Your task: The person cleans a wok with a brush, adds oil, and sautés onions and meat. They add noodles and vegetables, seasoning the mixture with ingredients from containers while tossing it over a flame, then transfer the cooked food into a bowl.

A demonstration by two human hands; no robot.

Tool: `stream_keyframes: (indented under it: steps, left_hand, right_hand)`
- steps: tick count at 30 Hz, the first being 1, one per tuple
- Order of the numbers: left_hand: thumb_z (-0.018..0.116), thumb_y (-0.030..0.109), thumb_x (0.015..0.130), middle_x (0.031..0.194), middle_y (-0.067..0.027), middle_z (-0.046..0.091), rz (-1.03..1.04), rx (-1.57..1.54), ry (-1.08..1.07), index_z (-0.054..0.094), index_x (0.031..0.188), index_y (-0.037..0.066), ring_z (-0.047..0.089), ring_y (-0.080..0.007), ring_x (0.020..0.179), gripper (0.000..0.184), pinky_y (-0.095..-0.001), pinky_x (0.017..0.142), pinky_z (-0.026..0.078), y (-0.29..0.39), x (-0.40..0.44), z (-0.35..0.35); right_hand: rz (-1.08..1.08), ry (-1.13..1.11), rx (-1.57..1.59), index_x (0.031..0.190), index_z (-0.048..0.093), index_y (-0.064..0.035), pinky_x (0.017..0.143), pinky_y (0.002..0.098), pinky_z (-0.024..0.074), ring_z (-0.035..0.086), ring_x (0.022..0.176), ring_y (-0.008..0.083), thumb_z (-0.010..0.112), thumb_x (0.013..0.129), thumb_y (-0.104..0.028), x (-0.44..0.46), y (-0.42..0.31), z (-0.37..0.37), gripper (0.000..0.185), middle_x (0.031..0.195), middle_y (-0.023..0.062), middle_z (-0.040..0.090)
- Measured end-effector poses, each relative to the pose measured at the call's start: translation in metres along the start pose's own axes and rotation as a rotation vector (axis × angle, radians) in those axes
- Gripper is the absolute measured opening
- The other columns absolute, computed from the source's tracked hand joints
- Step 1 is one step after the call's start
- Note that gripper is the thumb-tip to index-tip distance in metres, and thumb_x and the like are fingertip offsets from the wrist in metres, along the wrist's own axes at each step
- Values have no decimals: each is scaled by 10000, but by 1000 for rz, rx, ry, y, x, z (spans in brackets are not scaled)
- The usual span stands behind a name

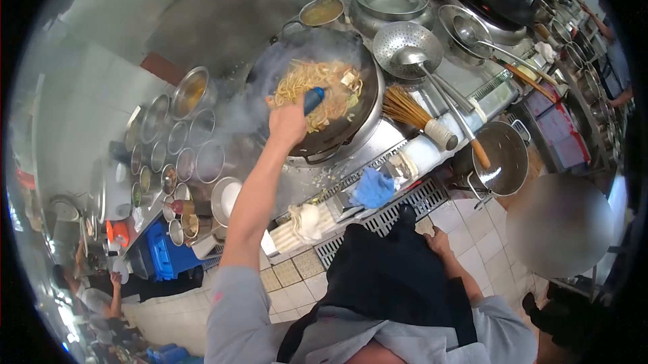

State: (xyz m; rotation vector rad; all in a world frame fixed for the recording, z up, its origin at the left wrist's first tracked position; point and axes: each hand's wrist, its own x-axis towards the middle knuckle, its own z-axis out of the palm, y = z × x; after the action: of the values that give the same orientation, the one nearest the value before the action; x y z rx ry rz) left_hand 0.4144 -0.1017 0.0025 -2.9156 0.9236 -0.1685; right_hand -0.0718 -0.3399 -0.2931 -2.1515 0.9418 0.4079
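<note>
Left arm extended forward over the wok (366,104); left hand (288,123) above its near-left part, grip grasping a blue object (313,100), short and rounded as far as visible, its lower end not distinguishable. Noodles (297,80) lie inside the wok, heaped about the middle, with pale pieces mixed in toward the right side of the heap; the hand and blue object cover part of them. Steam over the wok, denser at its left and far edges. Right hand (439,241) low, beside the black apron (385,269); fingers look bent, but whether that grip is clenched or contains anything, cannot tell. Steel tabletop (297,178) in front of the wok carries scattered food scraps. Right of the wok: perforated strainer (389,45), with a ladle (410,56) resting in it, the ladle's wooden-ended handle slanting toward the near right. Bundled bamboo brush (403,103) lies just below the strainer, near the wok rim. Along the near edge: blue cloth (372,188), crumpled, and white cloth (307,222) farther left. Deep two-handled pot (509,161) at right, near the ladle's handle end. Beyond the wok, a metal pot (322,12) containing yellowish liquid. Left of the wok, metal bowl (191,93) with orange-brown contents, near several smaller round containers.
</note>
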Motion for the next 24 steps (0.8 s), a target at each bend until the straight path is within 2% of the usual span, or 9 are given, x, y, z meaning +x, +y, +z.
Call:
stream_keyframes:
  steps: [2, 5, 7, 10, 13, 15, 19, 22, 24]
  left_hand:
    - [618, 162, 756, 983, -227, 658, -204, -15, -7, 520, 1226, 58, 651, -389, 891, 491, -484, 792, 502, -12, 22, 19]
    - [543, 112, 800, 956, -240, 673, -376, -22, -147, 542, 1222, 42, 659, -392, 921, 428, -479, 804, 521, -18, 2, -12]
    - [575, 134, 785, 952, -239, 665, -338, 75, -239, 497, 1274, 53, 663, -397, 891, 502, -475, 765, 532, -23, -25, -10]
    - [603, 143, 770, 957, -231, 652, -305, 132, -266, 473, 1299, 72, 660, -388, 878, 550, -471, 767, 530, 6, -60, -29]
    - [618, 154, 761, 962, -214, 645, -186, 104, -173, 486, 1285, 70, 654, -373, 882, 547, -465, 773, 529, 25, -66, -46]
    - [648, 169, 746, 953, -222, 644, -201, 137, -147, 489, 1288, 78, 644, -380, 889, 572, -469, 785, 522, 31, -55, -47]
    - [673, 194, 747, 952, -217, 645, -362, 191, -69, 482, 1308, 91, 638, -382, 901, 601, -466, 796, 518, -1, -23, -36]
    - [664, 167, 730, 980, -220, 645, -422, 185, -175, 509, 1271, 108, 646, -370, 934, 565, -470, 802, 522, -16, -29, -44]
    - [673, 189, 734, 1023, -224, 646, -297, 112, -237, 502, 1295, 112, 642, -376, 956, 592, -461, 820, 519, -2, -56, -54]
  right_hand:
    - [-6, 20, 61, 1225, 535, 96, 952, 416, 464, 582, 1106, 412, 659, 809, -351, -3, 4, -10, 623, 1147, 315, 596]
    - [33, -57, 150, 1212, 547, 100, 942, 414, 472, 594, 1087, 410, 667, 802, -357, -18, 5, -43, 626, 1126, 311, 609]
    - [97, -37, 146, 1199, 558, 102, 943, 412, 474, 597, 1083, 408, 668, 801, -365, -12, 34, -42, 624, 1118, 310, 614]
    - [152, -31, 101, 1186, 570, 104, 947, 407, 475, 598, 1084, 407, 671, 800, -373, -7, 75, -45, 621, 1116, 308, 616]
    - [109, -31, 20, 1181, 575, 104, 953, 406, 474, 596, 1088, 407, 675, 796, -376, 14, 109, -52, 623, 1122, 307, 615]
    - [47, -5, -11, 1178, 577, 101, 951, 416, 474, 597, 1082, 412, 685, 789, -378, 33, 124, -56, 627, 1116, 310, 615]
    - [-33, 68, -29, 1185, 569, 97, 913, 434, 487, 617, 1027, 419, 684, 793, -371, 68, 113, -78, 621, 1074, 317, 626]
    - [-2, 51, 67, 1217, 540, 110, 966, 436, 455, 566, 1124, 429, 653, 821, -328, 68, 74, -102, 601, 1155, 323, 591]
    - [-28, 101, 89, 1217, 546, 95, 934, 431, 472, 599, 1060, 429, 652, 826, -316, 74, 78, -91, 577, 1121, 312, 611]
